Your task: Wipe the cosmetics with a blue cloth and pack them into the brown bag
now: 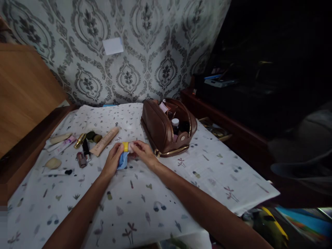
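Note:
My left hand pinches a small item with a yellow band, and a piece of blue cloth or wipe hangs beneath it. My right hand closes its fingers on the pale right end of the same item, so both hands meet on it above the patterned white cloth. Just right of my hands stands a brown bag, unzipped, with a white-capped bottle and other items inside. A beige tube lies left of my hands.
Several cosmetics lie at the left, among them a gold tube, a small bottle, a beige sponge and a thin brush. A wooden panel rises at the far left; patterned wallpaper is behind.

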A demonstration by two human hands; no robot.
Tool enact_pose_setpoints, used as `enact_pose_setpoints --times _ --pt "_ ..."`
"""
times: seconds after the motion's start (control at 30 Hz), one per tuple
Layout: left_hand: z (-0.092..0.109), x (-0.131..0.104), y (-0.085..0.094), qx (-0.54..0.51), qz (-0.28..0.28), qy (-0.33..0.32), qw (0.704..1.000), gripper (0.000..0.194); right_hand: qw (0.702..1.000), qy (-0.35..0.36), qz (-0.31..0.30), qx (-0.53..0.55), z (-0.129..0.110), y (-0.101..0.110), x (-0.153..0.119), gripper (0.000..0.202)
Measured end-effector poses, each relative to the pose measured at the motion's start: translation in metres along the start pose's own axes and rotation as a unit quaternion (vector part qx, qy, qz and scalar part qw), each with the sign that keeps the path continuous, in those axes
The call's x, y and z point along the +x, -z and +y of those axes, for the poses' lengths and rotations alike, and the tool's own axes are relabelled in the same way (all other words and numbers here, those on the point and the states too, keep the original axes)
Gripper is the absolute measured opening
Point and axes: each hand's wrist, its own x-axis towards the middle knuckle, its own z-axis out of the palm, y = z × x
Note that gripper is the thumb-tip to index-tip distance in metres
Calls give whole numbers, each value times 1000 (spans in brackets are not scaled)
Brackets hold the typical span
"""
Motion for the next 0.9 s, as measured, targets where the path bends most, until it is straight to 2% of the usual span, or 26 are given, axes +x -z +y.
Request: enact_pose_setpoints --times 0.1,0.23,0.37,0.43,0.53,0.63,0.73,0.9 --pt "0 0 0 -17 -27 3 999 50 1000 12 6 4 -4 1 -2 48" --pt "2 -1 -1 -44 -18 16 999 51 997 68 -10 -23 -9 1 -5 48" --pt "7 -3 -2 -29 -18 12 999 54 995 84 -2 -48 -10 0 -7 51" --pt "10 -4 -2 -8 -19 -6 1000 54 997 59 1 -52 -9 0 -6 54" --pt "14 -5 -3 30 -20 -58 998 51 999 -25 -18 -26 -7 1 -4 59" --pt "15 -5 -3 43 -24 -80 996 50 996 -81 -30 12 -8 1 -4 61" --pt "11 -2 -3 23 -8 -66 998 50 995 -85 -42 41 -12 0 -6 60" --pt "-1 3 1 -18 2 -28 999 54 996 -58 -56 45 -13 -2 -6 73"
